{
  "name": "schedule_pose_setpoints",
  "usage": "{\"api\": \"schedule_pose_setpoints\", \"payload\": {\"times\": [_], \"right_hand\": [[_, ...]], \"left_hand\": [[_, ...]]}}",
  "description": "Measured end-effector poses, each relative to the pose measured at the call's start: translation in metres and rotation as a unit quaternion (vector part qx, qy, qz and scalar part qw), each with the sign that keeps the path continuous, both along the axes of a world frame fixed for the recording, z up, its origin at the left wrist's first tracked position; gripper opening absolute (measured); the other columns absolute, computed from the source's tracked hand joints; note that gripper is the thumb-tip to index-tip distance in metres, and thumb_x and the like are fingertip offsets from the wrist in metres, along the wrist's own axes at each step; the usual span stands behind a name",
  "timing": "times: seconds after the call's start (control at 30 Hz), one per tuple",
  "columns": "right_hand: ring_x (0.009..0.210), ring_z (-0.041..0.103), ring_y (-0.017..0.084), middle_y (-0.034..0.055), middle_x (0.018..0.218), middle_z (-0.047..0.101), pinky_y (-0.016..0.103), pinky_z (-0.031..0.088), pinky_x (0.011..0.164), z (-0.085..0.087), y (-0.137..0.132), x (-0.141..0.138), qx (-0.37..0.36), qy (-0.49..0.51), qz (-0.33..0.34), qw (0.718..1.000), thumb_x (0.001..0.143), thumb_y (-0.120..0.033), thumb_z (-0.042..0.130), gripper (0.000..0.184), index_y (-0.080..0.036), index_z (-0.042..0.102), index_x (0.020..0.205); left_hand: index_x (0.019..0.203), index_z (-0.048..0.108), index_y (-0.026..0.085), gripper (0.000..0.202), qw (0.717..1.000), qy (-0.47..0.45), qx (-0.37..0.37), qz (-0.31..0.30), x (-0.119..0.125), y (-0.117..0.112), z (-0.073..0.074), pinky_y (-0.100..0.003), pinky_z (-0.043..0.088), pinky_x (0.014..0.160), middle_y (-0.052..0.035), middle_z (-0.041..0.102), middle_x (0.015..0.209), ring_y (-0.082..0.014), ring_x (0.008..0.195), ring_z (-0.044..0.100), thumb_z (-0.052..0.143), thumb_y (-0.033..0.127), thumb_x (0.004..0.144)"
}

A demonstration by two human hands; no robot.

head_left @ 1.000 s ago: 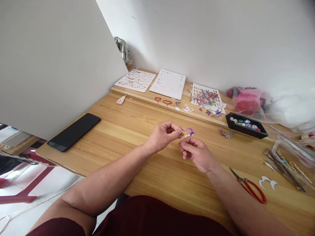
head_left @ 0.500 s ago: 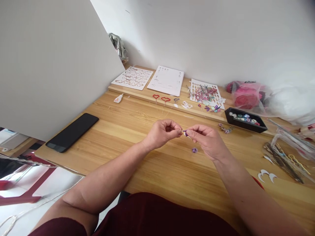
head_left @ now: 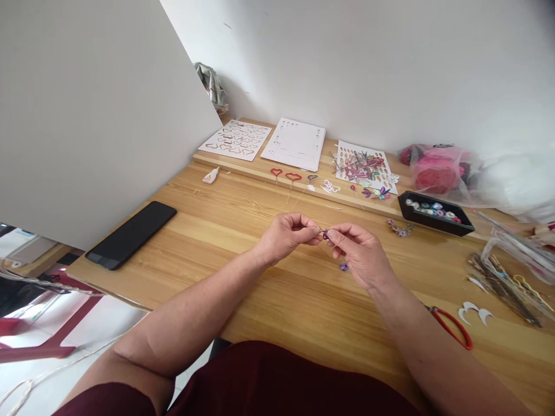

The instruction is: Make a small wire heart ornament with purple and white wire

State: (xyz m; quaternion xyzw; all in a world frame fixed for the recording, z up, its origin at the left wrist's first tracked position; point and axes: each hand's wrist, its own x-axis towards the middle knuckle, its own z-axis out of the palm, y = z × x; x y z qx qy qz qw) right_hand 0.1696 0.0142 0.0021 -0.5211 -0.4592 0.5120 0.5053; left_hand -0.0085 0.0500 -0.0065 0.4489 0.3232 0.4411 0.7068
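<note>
My left hand and my right hand meet over the middle of the wooden table. Both pinch a small purple paper piece between their fingertips. The left fingers are curled into a pinch, and a thin wire or pin seems to stick out of them. A small purple roll of tape lies on the table just under my right hand.
A black phone lies at the left. Red scissors and white paper cutouts lie at the right. A black tray of tape rolls, cut paper sheets, a glue bottle and plastic bags line the back.
My right hand rose from below the purple piece and closed on it beside my left hand. The purple roll of tape now shows on the table.
</note>
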Motion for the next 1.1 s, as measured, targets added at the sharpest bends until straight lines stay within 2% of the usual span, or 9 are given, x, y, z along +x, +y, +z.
{"api": "schedule_pose_setpoints", "payload": {"times": [0.13,0.2,0.3,0.43,0.63,0.73,0.83,0.93,1.1], "right_hand": [[0.093,0.067,0.018,0.0032,0.105,0.071,0.024,0.050,0.064,0.004,-0.007,-0.006,-0.068,0.102,0.014,0.992,0.069,-0.035,0.087,0.039,-0.025,0.069,0.103],[0.088,0.068,0.018,0.0042,0.108,0.071,0.025,0.049,0.063,0.003,-0.012,-0.009,-0.096,0.110,0.038,0.989,0.070,-0.036,0.086,0.041,-0.024,0.068,0.105],[0.057,0.055,0.009,-0.0001,0.084,0.068,0.023,0.037,0.050,-0.003,-0.018,-0.010,-0.082,0.035,0.052,0.995,0.077,-0.041,0.079,0.031,-0.021,0.066,0.097],[0.052,0.036,0.008,-0.0056,0.058,0.048,0.025,0.028,0.050,-0.003,-0.026,-0.006,0.025,-0.167,0.048,0.984,0.087,-0.042,0.069,0.024,-0.019,0.067,0.082],[0.046,0.031,0.009,-0.0083,0.051,0.031,0.027,0.031,0.051,0.013,-0.037,-0.003,0.212,-0.409,-0.007,0.887,0.090,-0.029,0.065,0.012,-0.021,0.073,0.088],[0.049,0.042,0.010,-0.0055,0.053,0.046,0.027,0.037,0.056,0.021,-0.038,-0.003,0.312,-0.475,-0.015,0.822,0.089,-0.021,0.066,0.008,-0.020,0.074,0.091],[0.060,0.057,0.013,0.0006,0.067,0.066,0.028,0.043,0.063,0.031,-0.034,-0.002,0.380,-0.489,0.004,0.785,0.088,-0.015,0.066,0.010,-0.020,0.074,0.092],[0.058,0.057,0.012,-0.0003,0.065,0.067,0.027,0.041,0.060,0.046,-0.026,-0.002,0.378,-0.470,0.025,0.797,0.088,-0.016,0.066,0.012,-0.022,0.076,0.091],[0.045,0.030,0.008,-0.0078,0.046,0.033,0.027,0.024,0.047,0.060,0.002,0.004,0.257,-0.397,0.019,0.881,0.085,-0.026,0.071,0.008,-0.023,0.078,0.085]], "left_hand": [[0.080,0.067,0.010,0.031,0.999,0.000,0.025,0.023,-0.001,0.001,0.001,-0.028,0.057,0.078,-0.0043,0.072,0.078,-0.0127,0.074,0.070,0.083,0.035,0.071],[0.080,0.067,0.010,0.029,0.999,-0.004,0.031,0.039,-0.002,0.003,0.000,-0.028,0.057,0.078,-0.0042,0.072,0.078,-0.0127,0.073,0.070,0.082,0.034,0.072],[0.078,0.067,0.011,0.027,0.997,-0.010,0.019,0.068,-0.001,0.004,-0.001,-0.028,0.057,0.079,-0.0033,0.071,0.076,-0.0120,0.072,0.069,0.082,0.031,0.071],[0.076,0.065,0.010,0.029,0.997,-0.023,0.001,0.076,0.000,0.005,-0.001,-0.028,0.057,0.079,-0.0023,0.070,0.073,-0.0108,0.070,0.068,0.084,0.030,0.068],[0.076,0.064,0.010,0.033,0.997,-0.037,-0.027,0.057,0.000,0.005,0.000,-0.028,0.057,0.078,-0.0014,0.069,0.073,-0.0112,0.071,0.069,0.086,0.032,0.066],[0.077,0.065,0.010,0.034,0.999,-0.025,-0.014,0.046,-0.001,0.005,0.000,-0.028,0.056,0.078,-0.0022,0.069,0.074,-0.0116,0.072,0.068,0.086,0.035,0.066],[0.079,0.066,0.010,0.031,0.999,0.019,0.025,0.033,-0.003,0.004,0.002,-0.027,0.053,0.074,-0.0025,0.068,0.075,-0.0108,0.070,0.065,0.083,0.035,0.069],[0.078,0.068,0.010,0.027,0.992,0.087,0.091,0.001,-0.004,0.002,0.004,-0.022,0.045,0.064,-0.0013,0.066,0.072,-0.0074,0.063,0.056,0.080,0.034,0.072],[0.079,0.069,0.012,0.025,0.979,0.115,0.160,-0.053,-0.007,-0.003,0.006,-0.021,0.034,0.056,0.0004,0.062,0.072,-0.0057,0.058,0.046,0.077,0.035,0.076]]}}
